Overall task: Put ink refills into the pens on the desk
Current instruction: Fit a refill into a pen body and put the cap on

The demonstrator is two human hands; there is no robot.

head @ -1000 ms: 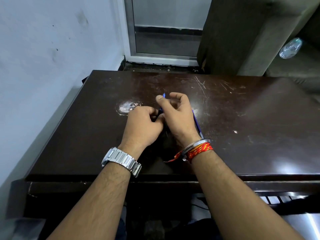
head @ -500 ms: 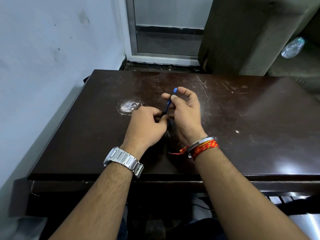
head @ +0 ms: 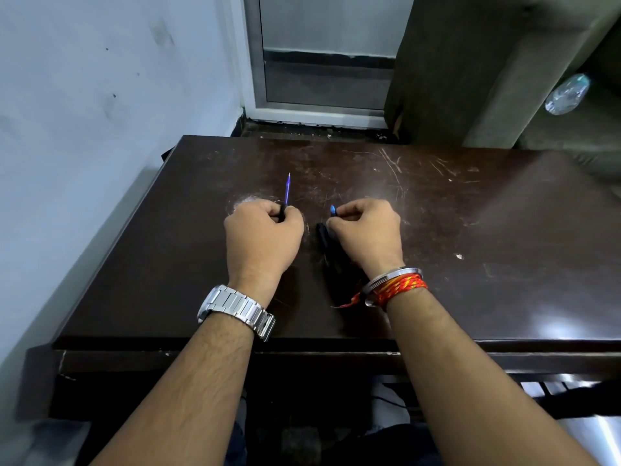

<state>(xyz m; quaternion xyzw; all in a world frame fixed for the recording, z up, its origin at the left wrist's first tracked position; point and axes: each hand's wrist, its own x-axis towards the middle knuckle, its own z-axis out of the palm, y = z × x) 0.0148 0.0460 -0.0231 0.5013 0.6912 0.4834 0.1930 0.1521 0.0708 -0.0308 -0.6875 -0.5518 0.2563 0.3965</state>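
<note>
My left hand (head: 263,237) is closed around a dark pen barrel with a thin blue ink refill (head: 287,190) sticking up out of its top, tip pointing away from me. My right hand (head: 366,232) pinches a small blue pen piece (head: 332,210) between thumb and forefinger. Beneath the right hand, dark pens (head: 327,250) lie on the dark brown desk (head: 470,237), partly hidden by the palm and wrist. The two hands are apart, a short gap between them.
A pale worn patch (head: 247,200) marks the desk beside my left hand. A white wall runs along the left edge. Beyond the far edge are a door frame (head: 322,111) and a dark cabinet (head: 470,62). A plastic bottle (head: 568,94) lies at the far right.
The hands, joined around the pen before, have pulled apart: the left keeps the barrel with the refill showing, the right has drawn the blue piece away to the right.
</note>
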